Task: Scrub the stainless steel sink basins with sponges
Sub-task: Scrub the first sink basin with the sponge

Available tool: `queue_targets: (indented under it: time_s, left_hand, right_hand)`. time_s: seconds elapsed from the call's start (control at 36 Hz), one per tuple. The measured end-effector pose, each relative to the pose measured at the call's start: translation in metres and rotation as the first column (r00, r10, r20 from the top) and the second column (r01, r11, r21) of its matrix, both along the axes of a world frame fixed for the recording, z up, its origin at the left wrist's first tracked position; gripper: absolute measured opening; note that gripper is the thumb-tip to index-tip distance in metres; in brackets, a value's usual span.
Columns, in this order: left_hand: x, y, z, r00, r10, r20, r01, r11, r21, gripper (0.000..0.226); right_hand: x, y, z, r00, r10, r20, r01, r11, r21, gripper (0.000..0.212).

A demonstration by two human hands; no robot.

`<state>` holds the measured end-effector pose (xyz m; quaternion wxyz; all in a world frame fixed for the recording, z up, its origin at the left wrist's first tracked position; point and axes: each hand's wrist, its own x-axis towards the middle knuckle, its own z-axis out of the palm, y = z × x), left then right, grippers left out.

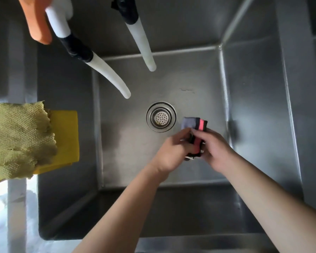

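status: task looks early, as a judgement. sink basin (254, 106) shows dull streaks and a small mark beyond the drain (161, 116), no foam or suds visible on floor or walls. no water seen coming from the two hoses (106, 70) that hang above the drain on its far side. scrubbing proper appears not yet begun; floor, four walls and any other basin are left to do. whether the steel is wet: can't tell.

sponge (196, 136): grey, black and pink layers, held above the basin floor just to the near-right of the drain. contact w/ the floor: can't tell, prob. lifted clear.

left hand (171, 152): fingers curled, fingertips pinch the near-left edge of the sponge. narrow grip, holds the sponge.

right hand (217, 150): fingers wrapped round the right side of the sponge, thumb on top. closed grip, also holds the sponge. both hands work the same sponge, as if folding or squeezing it; which one, can't tell.

other items: yellow cloth (64, 136) w/ a frayed green mesh pad (20, 139) on top, on the sink rim well left of the drain. orange item (38, 22) far-left of the drain, beside one hose; identity unclear.
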<state>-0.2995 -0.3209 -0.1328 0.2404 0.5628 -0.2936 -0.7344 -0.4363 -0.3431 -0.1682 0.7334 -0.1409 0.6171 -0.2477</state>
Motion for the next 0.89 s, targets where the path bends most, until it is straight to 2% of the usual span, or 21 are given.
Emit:
queue_targets:
  time_s: [0.06,0.08,0.11,0.17,0.22,0.25,0.31,0.36,0.42,0.47,0.53,0.58,0.64,0.67,0.72,0.81,0.89]
  left_hand:
    - [0.013,0.0,-0.008,0.984,0.144,-0.109,-0.127,0.981,0.15,0.037]
    - [0.02,0.0,-0.014,0.974,0.209,-0.089,-0.19,0.965,0.181,0.039]
    - [0.027,0.0,-0.022,0.967,0.256,-0.01,-0.251,0.954,0.163,0.038]
    - [0.046,0.003,-0.041,0.914,0.292,0.28,-0.315,0.949,0.037,0.032]
    - [0.07,0.011,-0.062,0.773,0.266,0.576,-0.281,0.957,-0.064,0.035]
    - [0.082,0.016,-0.071,0.696,0.221,0.683,-0.236,0.969,-0.072,0.042]
    - [0.102,0.027,-0.088,0.573,0.082,0.815,-0.115,0.993,-0.02,0.056]
    - [0.112,0.039,-0.102,0.435,-0.113,0.893,0.028,0.993,0.112,0.066]
    - [0.118,0.053,-0.113,0.347,-0.2,0.916,0.089,0.98,0.18,0.07]
    - [0.121,0.063,-0.122,0.303,-0.182,0.935,0.069,0.983,0.169,0.072]
    - [0.122,0.069,-0.129,0.243,-0.174,0.954,0.071,0.984,0.162,0.073]
    - [0.124,0.072,-0.137,0.182,-0.155,0.971,0.096,0.986,0.139,0.073]
    - [0.125,0.077,-0.146,0.139,-0.147,0.979,0.116,0.985,0.131,0.072]
    - [0.127,0.079,-0.149,0.123,-0.151,0.981,0.121,0.983,0.136,0.072]
    - [0.129,0.084,-0.158,0.134,-0.158,0.978,0.092,0.985,0.146,0.071]
    - [0.126,0.086,-0.165,0.156,-0.154,0.976,0.063,0.987,0.146,0.072]
    - [0.122,0.084,-0.165,0.174,-0.114,0.978,0.039,0.993,0.109,0.071]
  right_hand:
    - [-0.006,-0.001,-0.008,0.999,0.027,-0.03,-0.025,0.998,0.059,0.013]
    - [-0.009,-0.004,-0.013,0.997,0.045,-0.055,-0.041,0.996,0.079,0.015]
    - [-0.01,-0.009,-0.018,0.993,0.064,-0.1,-0.055,0.995,0.089,0.016]
    - [-0.01,-0.027,-0.029,0.958,0.093,-0.27,-0.082,0.995,0.054,0.013]
    - [-0.008,-0.056,-0.039,0.871,0.106,-0.48,-0.162,0.984,-0.078,0.014]
    - [-0.006,-0.073,-0.041,0.801,0.115,-0.588,-0.249,0.956,-0.153,0.015]
    - [-0.004,-0.11,-0.042,0.601,0.136,-0.788,-0.492,0.839,-0.23,0.018]
    - [-0.005,-0.148,-0.043,0.377,0.116,-0.919,-0.694,0.692,-0.197,0.028]
    - [-0.004,-0.185,-0.045,0.18,0.055,-0.982,-0.831,0.542,-0.122,0.038]
    - [-0.004,-0.216,-0.049,0.05,-0.018,-0.999,-0.902,0.428,-0.053,0.041]
    - [-0.002,-0.238,-0.058,-0.03,-0.07,-0.997,-0.929,0.37,0.002,0.044]
    - [0.004,-0.252,-0.069,-0.103,-0.053,-0.993,-0.943,0.323,0.081,0.046]
    - [0.012,-0.255,-0.081,-0.167,0.013,-0.986,-0.95,0.265,0.165,0.044]
    - [0.014,-0.252,-0.086,-0.17,0.053,-0.984,-0.95,0.255,0.178,0.043]
    - [0.019,-0.239,-0.097,-0.134,0.088,-0.987,-0.945,0.289,0.154,0.046]
    - [0.025,-0.199,-0.102,-0.142,0.091,-0.986,-0.928,0.333,0.165,0.048]
    - [0.026,-0.144,-0.096,-0.151,0.143,-0.978,-0.944,0.274,0.186,0.051]
